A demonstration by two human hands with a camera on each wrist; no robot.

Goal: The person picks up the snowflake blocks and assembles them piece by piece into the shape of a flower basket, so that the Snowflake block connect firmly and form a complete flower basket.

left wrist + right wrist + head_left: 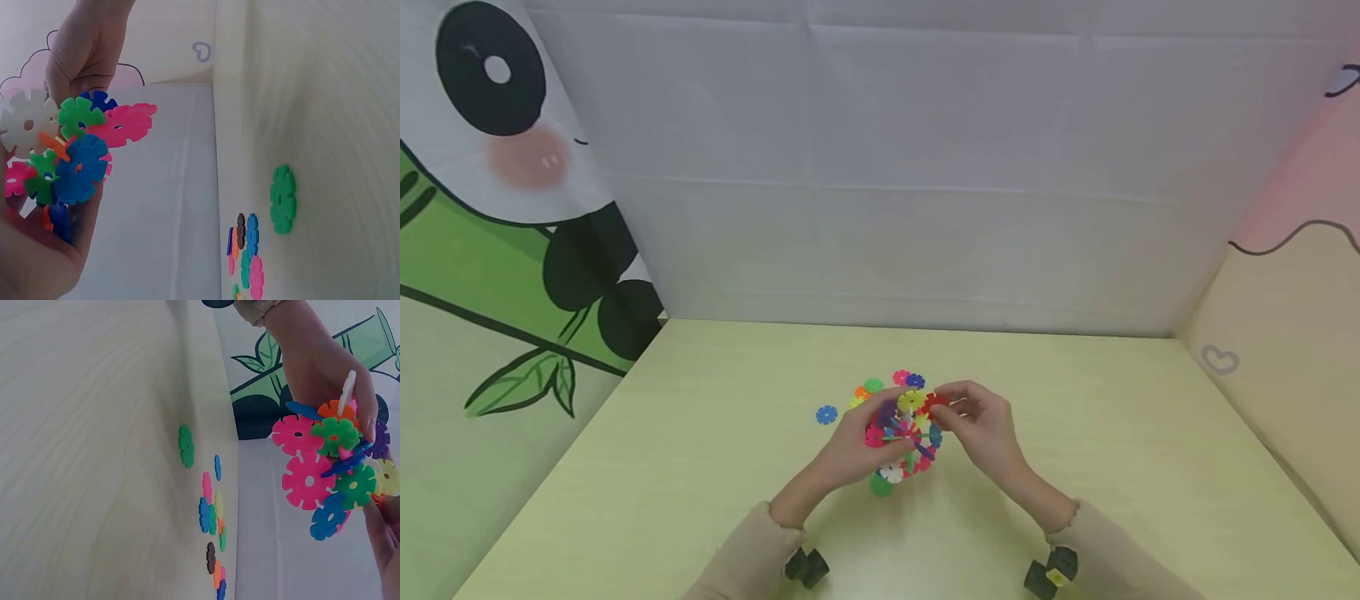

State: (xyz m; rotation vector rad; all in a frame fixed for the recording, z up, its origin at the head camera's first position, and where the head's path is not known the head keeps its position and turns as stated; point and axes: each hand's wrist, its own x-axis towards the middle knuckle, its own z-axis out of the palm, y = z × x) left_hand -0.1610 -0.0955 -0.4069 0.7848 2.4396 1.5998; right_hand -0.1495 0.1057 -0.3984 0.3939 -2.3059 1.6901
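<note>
My left hand (850, 446) grips a cluster of interlocking snowflake discs (907, 435), pink, green, blue, white, yellow and purple, slotted together at many angles. The cluster is held up off the table. At its right side, my right hand (985, 423) pinches a red snowflake disc (934, 403) between thumb and fingers, beside a yellow disc (912, 401). Whether the red disc is slotted in is hard to tell. In the left wrist view, a white disc (28, 123) and a blue disc (81, 169) stick out of the cluster. Part of the left palm is hidden behind the discs.
Loose discs lie flat on the pale table (700, 483): a blue one (826, 415) at the left, a green one (882, 485) nearer me, and several behind the hands, among them a brown one (211, 557). A white backdrop (925, 250) rises behind the table.
</note>
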